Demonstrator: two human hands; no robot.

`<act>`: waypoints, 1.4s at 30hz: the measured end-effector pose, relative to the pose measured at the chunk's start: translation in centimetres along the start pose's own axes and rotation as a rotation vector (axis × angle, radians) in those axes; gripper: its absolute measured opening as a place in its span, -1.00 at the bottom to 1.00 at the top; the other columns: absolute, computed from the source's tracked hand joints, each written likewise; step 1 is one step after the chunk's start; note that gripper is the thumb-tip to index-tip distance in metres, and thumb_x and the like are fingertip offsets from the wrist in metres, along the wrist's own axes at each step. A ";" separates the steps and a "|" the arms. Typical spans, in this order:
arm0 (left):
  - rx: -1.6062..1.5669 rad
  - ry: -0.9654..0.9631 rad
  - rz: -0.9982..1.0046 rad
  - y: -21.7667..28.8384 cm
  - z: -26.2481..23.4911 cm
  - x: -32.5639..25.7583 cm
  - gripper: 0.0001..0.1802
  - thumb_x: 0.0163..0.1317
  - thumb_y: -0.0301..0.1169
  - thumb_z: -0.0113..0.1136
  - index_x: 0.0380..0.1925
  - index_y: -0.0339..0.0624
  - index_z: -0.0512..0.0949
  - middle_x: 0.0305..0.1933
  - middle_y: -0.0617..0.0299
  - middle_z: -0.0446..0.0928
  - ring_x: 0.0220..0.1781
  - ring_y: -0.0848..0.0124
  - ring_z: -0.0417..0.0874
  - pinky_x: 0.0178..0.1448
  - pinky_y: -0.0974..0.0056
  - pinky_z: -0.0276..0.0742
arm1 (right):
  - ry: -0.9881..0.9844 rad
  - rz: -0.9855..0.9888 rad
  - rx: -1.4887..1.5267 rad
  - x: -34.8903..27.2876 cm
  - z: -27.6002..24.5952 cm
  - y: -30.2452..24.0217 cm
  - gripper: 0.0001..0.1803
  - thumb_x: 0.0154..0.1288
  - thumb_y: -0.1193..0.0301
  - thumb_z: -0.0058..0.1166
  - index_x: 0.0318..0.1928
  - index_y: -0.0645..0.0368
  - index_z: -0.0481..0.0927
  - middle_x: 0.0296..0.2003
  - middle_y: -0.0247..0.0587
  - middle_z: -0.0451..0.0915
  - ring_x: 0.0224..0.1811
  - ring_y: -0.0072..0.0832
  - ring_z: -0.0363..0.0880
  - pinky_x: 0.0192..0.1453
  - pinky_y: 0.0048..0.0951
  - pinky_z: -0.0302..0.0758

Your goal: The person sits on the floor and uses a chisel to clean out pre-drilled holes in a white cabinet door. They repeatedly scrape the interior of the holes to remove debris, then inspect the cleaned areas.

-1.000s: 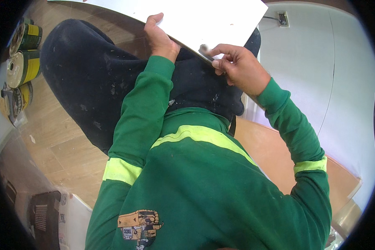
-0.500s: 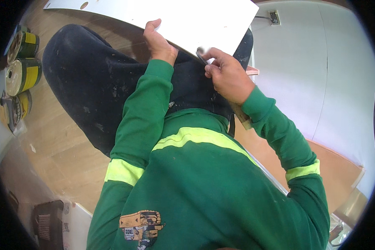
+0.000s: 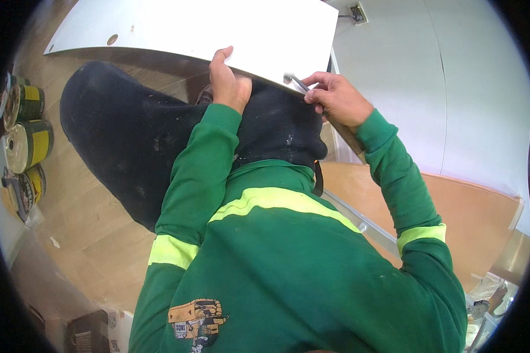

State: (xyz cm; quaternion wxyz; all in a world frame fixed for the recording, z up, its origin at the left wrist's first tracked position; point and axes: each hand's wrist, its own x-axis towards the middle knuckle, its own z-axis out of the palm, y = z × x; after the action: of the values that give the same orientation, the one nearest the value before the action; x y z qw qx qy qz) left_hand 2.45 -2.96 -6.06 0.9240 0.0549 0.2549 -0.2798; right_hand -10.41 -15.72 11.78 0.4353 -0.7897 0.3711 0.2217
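— Since a moment ago, what has shifted?

— Both my hands have slid leftward with the white panel, and more of its drilled face shows now, including a round hole near its left end. My right elbow has also drawn in closer to my body.

— Start from the left of the panel, then.

— Well to the lower left of the panel, yellow-and-green tape rolls lie on the wooden floor. Below the panel's near edge are my dark trousers.

— And your left hand?

— My left hand grips the panel's near edge, thumb on top of the white face, fingers curled underneath.

— The right one?

— My right hand is at the panel's right corner, fingers pinched narrowly around a slim metal tool whose tip touches the panel's edge.

— Beyond that?

— Right of the panel stands a white wall with a socket beside the panel's upper right corner.
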 end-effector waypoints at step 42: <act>0.414 -0.146 -0.280 -2.3 -1.1 -1.0 -0.41 0.58 -0.36 0.24 0.44 -0.40 0.28 0.44 -0.10 0.40 0.57 0.05 0.42 0.69 -0.19 0.39 | 0.415 -0.029 -0.044 1.3 4.3 4.7 -0.83 0.47 0.47 0.20 -0.03 0.28 0.68 -0.32 0.05 0.73 -0.27 -0.16 0.75 -0.09 -0.14 0.63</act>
State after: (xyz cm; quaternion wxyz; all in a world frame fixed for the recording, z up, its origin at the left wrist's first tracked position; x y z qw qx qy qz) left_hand 0.04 -4.13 -6.46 0.8613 0.1867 0.1302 -0.4542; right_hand -13.38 -14.18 6.21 0.3354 -0.8330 0.4365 0.0560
